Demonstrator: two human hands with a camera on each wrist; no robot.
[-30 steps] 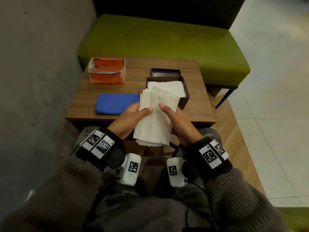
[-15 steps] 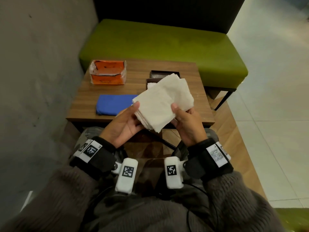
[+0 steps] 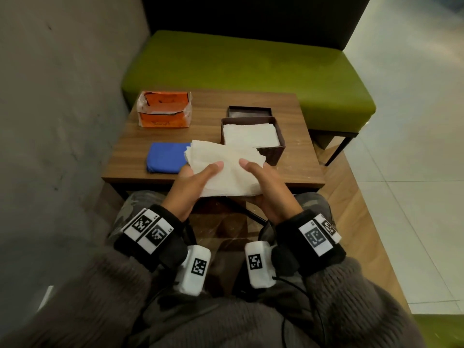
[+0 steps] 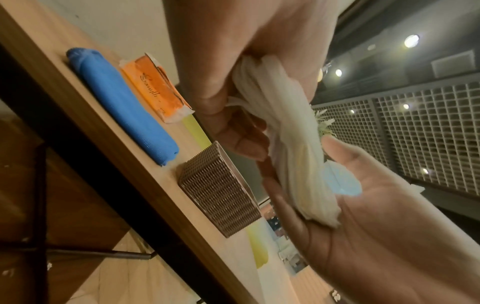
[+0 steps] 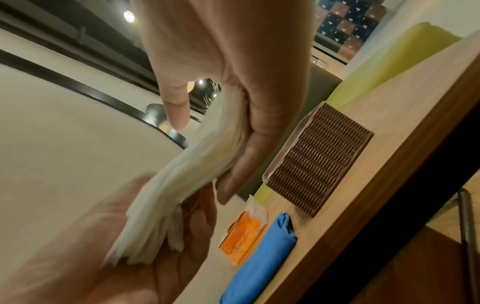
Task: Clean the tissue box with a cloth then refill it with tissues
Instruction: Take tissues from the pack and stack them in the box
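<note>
A stack of white tissues [image 3: 226, 169] lies flat between both hands, just above the table's near edge. My left hand [image 3: 198, 177] grips its left side, thumb on top and fingers underneath. My right hand [image 3: 261, 179] holds the right side the same way. In the left wrist view the tissue stack [image 4: 291, 144] shows edge-on between thumb and fingers; in the right wrist view the stack [image 5: 197, 172] does too. The open brown woven tissue box [image 3: 273, 151] stands just beyond, with white tissues [image 3: 251, 135] inside. A folded blue cloth [image 3: 165, 158] lies left of the stack.
An opened orange tissue packet [image 3: 164, 113] sits at the far left of the wooden table [image 3: 296, 172]. The box's dark lid [image 3: 249, 112] lies behind the box. A green bench [image 3: 251, 69] stands beyond the table, a grey wall on the left.
The tissue stack hung upright in both hands, was lifted and turned in front of the box, and now lies flat and lower, clear of the box opening.
</note>
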